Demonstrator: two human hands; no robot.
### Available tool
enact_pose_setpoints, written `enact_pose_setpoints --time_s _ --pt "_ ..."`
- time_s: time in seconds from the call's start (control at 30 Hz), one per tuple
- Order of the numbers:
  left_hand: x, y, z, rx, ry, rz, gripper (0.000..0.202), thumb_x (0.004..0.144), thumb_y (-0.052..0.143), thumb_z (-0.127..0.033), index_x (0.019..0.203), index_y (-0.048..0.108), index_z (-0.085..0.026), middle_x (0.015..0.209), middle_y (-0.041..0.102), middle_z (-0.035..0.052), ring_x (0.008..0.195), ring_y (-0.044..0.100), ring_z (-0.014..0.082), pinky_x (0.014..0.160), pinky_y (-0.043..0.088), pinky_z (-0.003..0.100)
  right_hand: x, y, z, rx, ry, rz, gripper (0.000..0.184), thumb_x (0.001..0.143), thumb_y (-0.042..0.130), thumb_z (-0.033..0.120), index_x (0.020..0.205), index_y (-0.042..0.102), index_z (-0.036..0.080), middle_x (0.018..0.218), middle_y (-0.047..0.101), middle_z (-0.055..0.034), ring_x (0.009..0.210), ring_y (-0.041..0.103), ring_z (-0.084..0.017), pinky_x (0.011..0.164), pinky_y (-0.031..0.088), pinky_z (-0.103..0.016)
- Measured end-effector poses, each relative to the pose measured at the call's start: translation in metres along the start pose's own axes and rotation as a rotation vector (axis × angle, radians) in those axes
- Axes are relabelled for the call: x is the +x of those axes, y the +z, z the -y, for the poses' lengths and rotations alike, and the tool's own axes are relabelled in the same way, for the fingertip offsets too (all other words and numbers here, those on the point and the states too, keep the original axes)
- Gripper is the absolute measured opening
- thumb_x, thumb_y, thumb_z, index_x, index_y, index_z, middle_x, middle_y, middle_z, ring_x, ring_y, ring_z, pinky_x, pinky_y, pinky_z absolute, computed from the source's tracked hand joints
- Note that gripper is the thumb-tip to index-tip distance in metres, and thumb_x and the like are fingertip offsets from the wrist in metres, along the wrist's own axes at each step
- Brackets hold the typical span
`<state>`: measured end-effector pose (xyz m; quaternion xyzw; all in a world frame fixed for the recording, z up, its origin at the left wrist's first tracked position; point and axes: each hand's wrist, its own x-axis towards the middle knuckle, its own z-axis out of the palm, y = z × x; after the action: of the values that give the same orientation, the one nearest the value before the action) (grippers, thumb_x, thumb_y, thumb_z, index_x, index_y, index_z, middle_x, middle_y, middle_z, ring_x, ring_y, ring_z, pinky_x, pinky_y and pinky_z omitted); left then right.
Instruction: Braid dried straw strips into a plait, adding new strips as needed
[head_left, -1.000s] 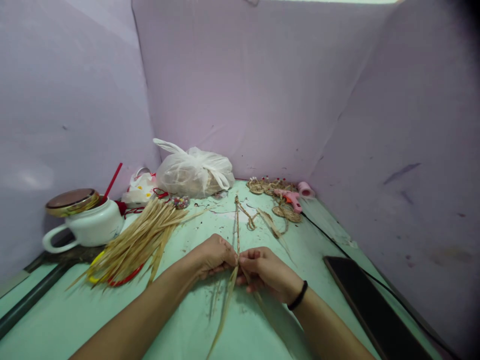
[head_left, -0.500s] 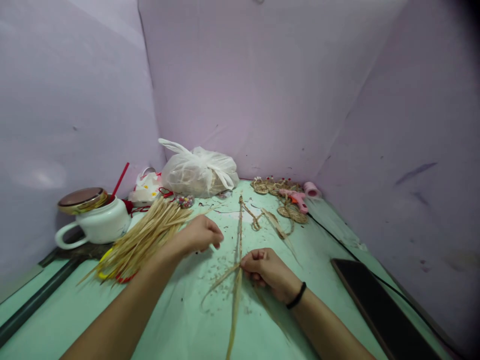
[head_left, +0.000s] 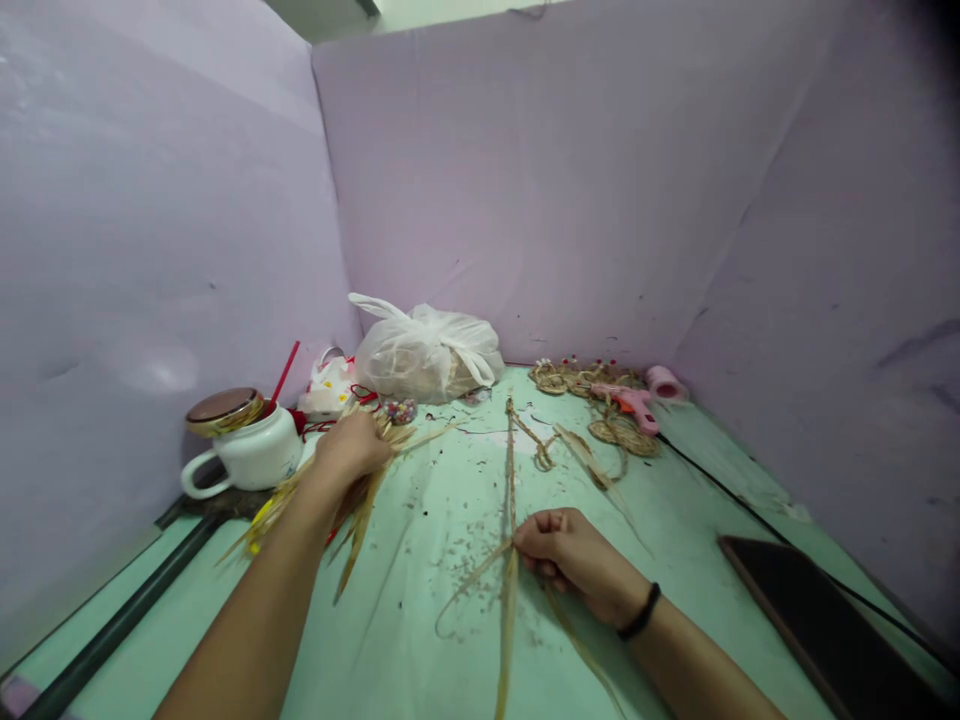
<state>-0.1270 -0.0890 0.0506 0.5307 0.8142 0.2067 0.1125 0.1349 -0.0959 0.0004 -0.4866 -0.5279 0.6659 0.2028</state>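
Observation:
A braided straw cord (head_left: 511, 470) runs away from me down the middle of the green table (head_left: 420, 640), and its loose strands fan out toward me. My right hand (head_left: 568, 556) is closed in a pinch on the cord where the braid ends. My left hand (head_left: 351, 447) has reached to the left and rests, fingers curled, on a bundle of dry straw strips (head_left: 339, 490). Whether its fingers grip any strips is hidden.
A white lidded mug (head_left: 244, 450) stands at the left, with a tied plastic bag (head_left: 427, 352) behind. At the back right lie woven straw coils (head_left: 622, 432) and a pink glue gun (head_left: 630, 404). A dark phone (head_left: 814, 620) lies at the right. Purple walls enclose the table.
My left hand let go of the braid and moved left and away onto the straw bundle. My right hand stayed pinched on the cord. The camera shifted left.

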Motion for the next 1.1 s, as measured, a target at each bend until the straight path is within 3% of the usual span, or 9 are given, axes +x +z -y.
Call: enact_pose_setpoints --time_s 0.17,0.33,0.53,0.63,0.7,0.77,0.9,0.97,1.1 --pt "-0.004 0.036 -0.025 0.345 0.264 -0.151 0.025 0.069 0.045 -0.018 0.082 0.066 -0.016 0.089 0.063 0.0124 0.081 0.058 0.0224 0.065 0.038 0.028 -0.001 0.000 0.001 0.001 -0.015 0.009 0.008 0.056 0.054 0.019 0.052 0.050 0.013 0.044 0.047 0.0035 0.035 0.030 -0.002 0.033 0.018 -0.017" --pt "0.004 0.049 -0.016 0.383 0.171 -0.133 0.022 0.067 0.044 -0.014 0.073 0.066 -0.012 0.082 0.063 0.0156 0.079 0.058 0.0246 0.062 0.038 0.028 0.000 -0.001 -0.001 0.007 -0.008 0.007 0.008 0.055 0.054 0.019 0.052 0.050 0.014 0.044 0.048 0.0033 0.035 0.031 -0.003 0.033 0.019 -0.018" --pt "-0.009 0.027 -0.035 -0.473 0.105 -0.122 0.014 0.066 0.052 -0.028 0.065 0.057 -0.015 0.055 0.055 0.0003 0.051 0.050 0.0109 0.047 0.034 0.020 0.001 -0.001 -0.002 0.011 -0.042 0.024 0.008 0.055 0.053 0.019 0.050 0.051 0.014 0.043 0.048 0.0037 0.035 0.031 -0.003 0.034 0.020 -0.018" --pt "-0.019 0.019 -0.048 -0.935 -0.012 0.080 0.014 0.063 0.056 -0.028 0.065 0.049 -0.016 0.056 0.053 -0.0020 0.040 0.042 0.0057 0.036 0.026 0.018 0.001 -0.001 -0.001 0.005 -0.034 0.014 0.007 0.055 0.053 0.018 0.050 0.051 0.014 0.043 0.048 0.0038 0.035 0.031 -0.003 0.033 0.020 -0.018" --pt "-0.023 0.017 -0.050 -1.021 -0.028 0.274 0.015 0.060 0.057 -0.026 0.066 0.048 -0.015 0.064 0.058 0.0011 0.039 0.044 0.0051 0.034 0.024 0.017 0.000 -0.002 0.000 -0.001 -0.020 0.006 0.007 0.056 0.053 0.017 0.050 0.050 0.014 0.042 0.047 0.0041 0.034 0.031 -0.003 0.033 0.020 -0.018" --pt "-0.025 0.016 -0.047 -0.829 -0.066 0.444 0.014 0.062 0.056 -0.027 0.065 0.051 -0.014 0.063 0.061 0.0045 0.038 0.045 0.0067 0.032 0.024 0.018 0.000 -0.002 0.000 -0.004 -0.017 0.005 0.007 0.056 0.052 0.017 0.050 0.050 0.014 0.041 0.047 0.0045 0.033 0.030 -0.003 0.033 0.020 -0.018" --pt "-0.031 0.013 -0.043 -0.137 0.027 0.580 0.027 0.066 0.051 -0.034 0.048 0.051 -0.014 0.045 0.055 0.0051 0.032 0.043 0.0107 0.034 0.027 0.022 0.001 -0.002 0.000 -0.008 -0.027 -0.002 0.005 0.056 0.052 0.016 0.051 0.051 0.013 0.042 0.048 0.0037 0.033 0.032 -0.003 0.033 0.022 -0.017" --pt "-0.037 0.013 -0.048 -0.048 0.225 0.562 0.026 0.067 0.052 -0.033 0.050 0.056 -0.014 0.048 0.057 0.0039 0.039 0.048 0.0114 0.040 0.032 0.022 0.001 -0.002 0.000 -0.001 -0.030 -0.001 0.006 0.056 0.052 0.015 0.051 0.051 0.013 0.042 0.048 0.0036 0.033 0.032 -0.003 0.033 0.022 -0.017" --pt "-0.050 0.031 -0.060 -0.025 0.614 0.327 0.020 0.067 0.051 -0.021 0.080 0.067 -0.020 0.081 0.064 0.0033 0.072 0.056 0.0142 0.066 0.039 0.023 0.001 -0.002 0.000 0.012 -0.031 0.007 0.006 0.055 0.053 0.015 0.050 0.051 0.013 0.040 0.046 0.0046 0.033 0.032 -0.003 0.032 0.022 -0.017"
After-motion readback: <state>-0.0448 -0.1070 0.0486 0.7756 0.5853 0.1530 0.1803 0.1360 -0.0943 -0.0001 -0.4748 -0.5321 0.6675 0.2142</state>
